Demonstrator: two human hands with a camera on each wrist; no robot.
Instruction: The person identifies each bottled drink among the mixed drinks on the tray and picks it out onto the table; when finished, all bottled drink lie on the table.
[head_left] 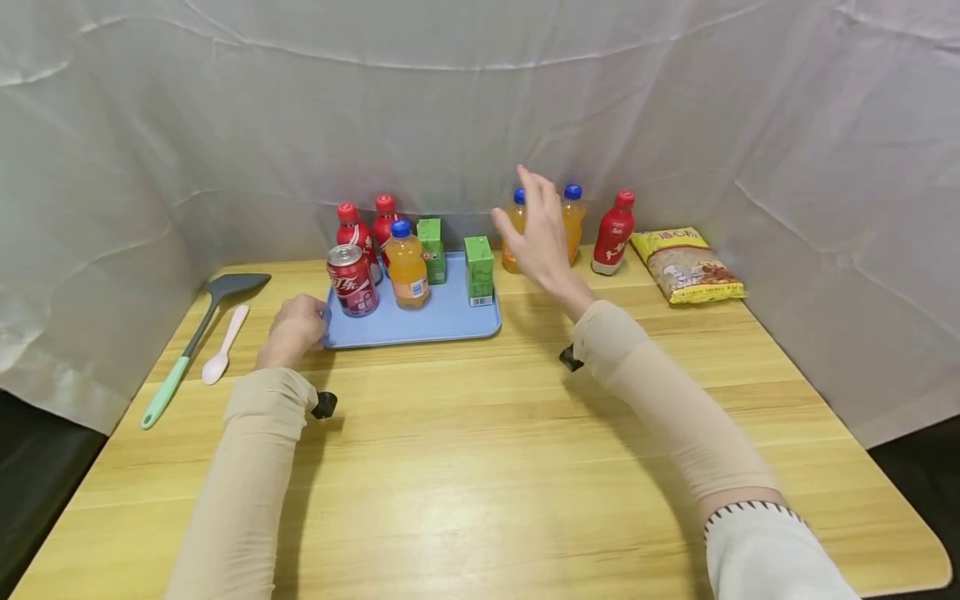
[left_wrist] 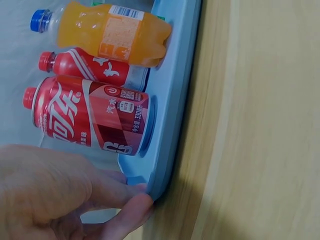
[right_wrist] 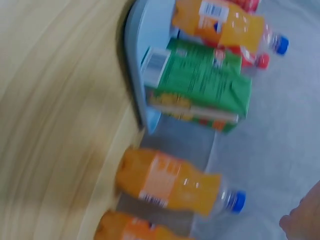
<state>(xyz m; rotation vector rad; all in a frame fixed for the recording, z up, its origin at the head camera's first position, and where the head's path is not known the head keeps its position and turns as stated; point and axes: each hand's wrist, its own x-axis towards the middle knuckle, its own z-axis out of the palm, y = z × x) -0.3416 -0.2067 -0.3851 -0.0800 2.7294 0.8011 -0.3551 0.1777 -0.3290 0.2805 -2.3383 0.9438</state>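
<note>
My left hand (head_left: 292, 323) pinches the front left corner of a blue tray (head_left: 442, 327), its thumb and fingers on the rim in the left wrist view. Standing on the tray are a red soda can (head_left: 352, 280), an orange juice bottle (head_left: 408, 271), two red bottles (head_left: 355, 229) and two green drink cartons (head_left: 480, 271). The can is closest to the left hand. My right hand (head_left: 538, 235) is raised, fingers spread, in front of two orange juice bottles (head_left: 572, 218) beyond the tray's right side. It holds nothing and partly hides them in the head view.
Right of those bottles stand another red bottle (head_left: 613, 233) and a yellow-edged food bag (head_left: 690, 264). Along the left lie a dark spatula (head_left: 197, 325) with a green handle and a pink spoon (head_left: 226, 344). A pale curtain (head_left: 420, 125) closes off the table's back and sides.
</note>
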